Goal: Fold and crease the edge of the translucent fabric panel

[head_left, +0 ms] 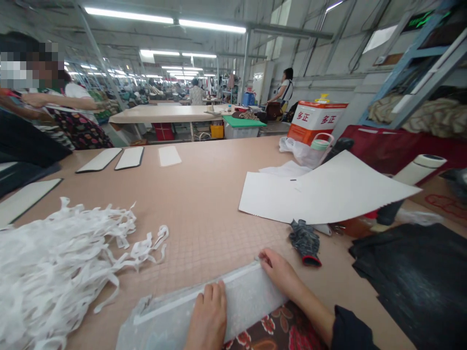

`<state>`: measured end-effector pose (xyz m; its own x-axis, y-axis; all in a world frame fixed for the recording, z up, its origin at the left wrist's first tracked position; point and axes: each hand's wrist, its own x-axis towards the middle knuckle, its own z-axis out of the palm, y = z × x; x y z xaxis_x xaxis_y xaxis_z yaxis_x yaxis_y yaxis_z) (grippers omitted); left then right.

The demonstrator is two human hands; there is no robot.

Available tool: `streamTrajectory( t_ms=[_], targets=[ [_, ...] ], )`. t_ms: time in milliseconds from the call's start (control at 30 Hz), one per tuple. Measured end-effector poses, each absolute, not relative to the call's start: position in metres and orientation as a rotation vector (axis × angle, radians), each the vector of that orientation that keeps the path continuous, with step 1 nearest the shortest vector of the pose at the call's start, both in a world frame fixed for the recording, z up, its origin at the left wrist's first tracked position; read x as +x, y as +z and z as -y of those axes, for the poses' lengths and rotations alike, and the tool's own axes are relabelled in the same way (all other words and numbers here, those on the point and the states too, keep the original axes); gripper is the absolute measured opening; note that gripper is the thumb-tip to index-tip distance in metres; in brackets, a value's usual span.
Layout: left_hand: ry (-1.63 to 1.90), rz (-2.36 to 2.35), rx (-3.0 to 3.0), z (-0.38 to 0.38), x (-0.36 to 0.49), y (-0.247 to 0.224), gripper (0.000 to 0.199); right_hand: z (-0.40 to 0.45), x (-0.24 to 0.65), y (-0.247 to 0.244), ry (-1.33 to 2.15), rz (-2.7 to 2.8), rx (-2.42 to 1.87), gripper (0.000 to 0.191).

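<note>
Pale grey, slightly see-through material makes up a long panel (251, 301) lying at a slant on the tan worktable (204, 194), at the near edge, directly in front of the person. A narrow white strip (164, 307) runs along its far edge. The left hand (209, 313) rests on the panel from above, fingers side by side and gently bent, the tips over the strip, seemingly to keep both flat. The right hand (279, 272) is at the panel's far right corner, thumb and forefinger pinching the edge there, probably to hold it straight. Below, dark floral cloth (270, 335) shows; whether it is clothing cannot be told. A tangled heap of white strips (73, 262) lies to the left, apparently placed for easy reach. Beyond the right hand, a dark glove (305, 243) with a red cuff lies just beside a large curved white sheet (310, 192), perhaps set aside to leave working room. Behind that stands a white and orange container (317, 119) with a yellow top, its two visible sides each printed in red with the characters 多正. A green lit sign (421, 20), upper right, is too blurred to read.
</note>
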<state>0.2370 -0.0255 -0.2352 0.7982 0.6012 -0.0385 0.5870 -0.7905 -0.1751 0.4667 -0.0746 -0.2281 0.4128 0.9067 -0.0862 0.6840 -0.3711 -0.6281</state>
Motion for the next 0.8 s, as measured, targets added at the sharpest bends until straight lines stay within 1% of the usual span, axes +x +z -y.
streamTrajectory(
  t_ms=[67, 300, 367, 467, 533, 600, 667, 800],
  targets=[
    [0.122, 0.915, -2.839, 0.026, 0.238, -0.233, 0.057, 0.073, 0.465, -0.228, 0.585, 1.344, -2.191, 0.017],
    [0.176, 0.908, -2.870, 0.024, 0.240, -0.215, 0.049, 0.070, 0.467, -0.226, 0.525, 1.414, -2.285, 0.017],
    [0.181, 0.922, -2.870, 0.025, 0.240, -0.213, 0.048, 0.071, 0.465, -0.227, 0.443, 1.465, -2.336, 0.017],
    [0.174, 0.962, -2.874, 0.027, 0.243, -0.215, 0.046, 0.074, 0.446, -0.228, 0.180, 1.609, -2.402, 0.020],
    [0.179, 0.998, -2.879, 0.029, 0.245, -0.216, 0.048, 0.078, 0.427, -0.228, 0.066, 1.814, -2.277, 0.019],
    [0.191, 1.016, -2.897, 0.029, 0.244, -0.216, 0.051, 0.083, 0.410, -0.228, 0.056, 2.020, -2.052, 0.020],
    [0.198, 1.022, -2.925, 0.026, 0.232, -0.217, 0.053, 0.089, 0.404, -0.228, 0.072, 2.106, -1.918, 0.025],
    [0.273, 1.124, -2.944, 0.009, 0.169, -0.228, 0.058, 0.101, 0.428, -0.230, 0.101, 2.009, -1.981, 0.030]
  ],
)
